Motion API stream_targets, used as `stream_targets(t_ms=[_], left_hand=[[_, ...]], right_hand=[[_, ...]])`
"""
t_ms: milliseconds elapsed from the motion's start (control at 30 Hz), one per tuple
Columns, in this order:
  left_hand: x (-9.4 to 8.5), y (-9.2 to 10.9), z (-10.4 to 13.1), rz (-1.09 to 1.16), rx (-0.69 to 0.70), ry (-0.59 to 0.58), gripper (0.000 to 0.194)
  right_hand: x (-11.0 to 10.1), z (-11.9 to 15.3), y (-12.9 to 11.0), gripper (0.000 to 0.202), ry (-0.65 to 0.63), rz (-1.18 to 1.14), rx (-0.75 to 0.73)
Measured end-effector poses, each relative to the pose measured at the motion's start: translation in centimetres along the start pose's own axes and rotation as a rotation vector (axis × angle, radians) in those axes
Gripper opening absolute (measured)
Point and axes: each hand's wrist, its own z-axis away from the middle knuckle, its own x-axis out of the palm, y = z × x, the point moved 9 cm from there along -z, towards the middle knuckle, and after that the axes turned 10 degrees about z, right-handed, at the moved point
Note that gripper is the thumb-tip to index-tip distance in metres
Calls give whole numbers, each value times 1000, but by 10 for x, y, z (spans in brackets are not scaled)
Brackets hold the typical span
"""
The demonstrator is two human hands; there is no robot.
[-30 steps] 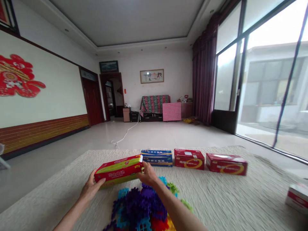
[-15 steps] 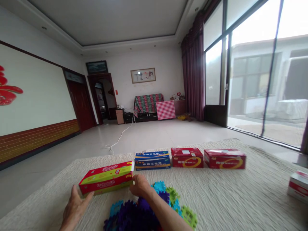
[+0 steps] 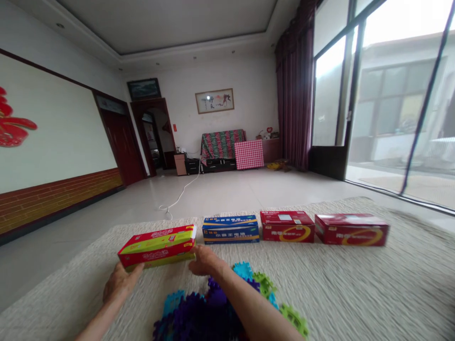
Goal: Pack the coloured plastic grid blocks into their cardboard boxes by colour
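A long red and yellow-green box lies on the cream rug, slightly tilted to the row beside it. My left hand touches its near left corner, thumb and fingers spread along the box. At its right end is my right hand, fingers bent against the edge; the fingertips are partly hidden. Right of this box stand a blue box, a red box and another red box. Under and beside my right forearm lies a pile of purple, blue and green interlocking plastic pieces.
The cream rug spreads over the tiled floor. A white cable runs across the tiles. Farther back are a cloth-covered cabinet, a red checked panel and a purple curtain. Glass doors stand at the right.
The view has shifted slightly. The red and yellow-green box and both hands have moved a little away from me, and the box's left end sits closer to the row. Both hands stay at its ends.
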Motion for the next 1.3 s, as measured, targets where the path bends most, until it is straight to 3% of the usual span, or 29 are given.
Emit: stream_targets(t_ms=[133, 300, 467, 567, 700, 833, 967, 1100, 1200, 1300], left_hand=[[2, 4, -12, -22, -37, 25, 72], [7, 19, -23, -21, -31, 62, 69], [24, 32, -27, -31, -8, 25, 72], [33, 35, -26, -38, 21, 5, 63], [44, 43, -22, -57, 102, -35, 54], [45, 55, -14, -73, 171, -62, 53], [33, 84, 8, -43, 291, -64, 46], [18, 130, 48, 34, 433, -69, 44], [14, 175, 95, 105, 544, -122, 43], [21, 230, 166, 186, 699, -219, 40]], right_hand=[[15, -13, 2, 53, -98, 39, 18], [25, -24, 7, 60, -94, 22, 89], [30, -33, 13, 69, -114, 18, 191], [33, -32, 13, 65, -133, 27, 198], [31, -27, 7, 67, -138, 36, 130], [14, -14, -7, 54, -185, 62, 57], [-31, 28, -31, 45, -189, 63, -74], [-94, 107, -37, 40, -126, 30, -183], [-139, 177, -17, 35, -67, 9, -133], [-176, 254, 15, 36, -26, 2, -2]])
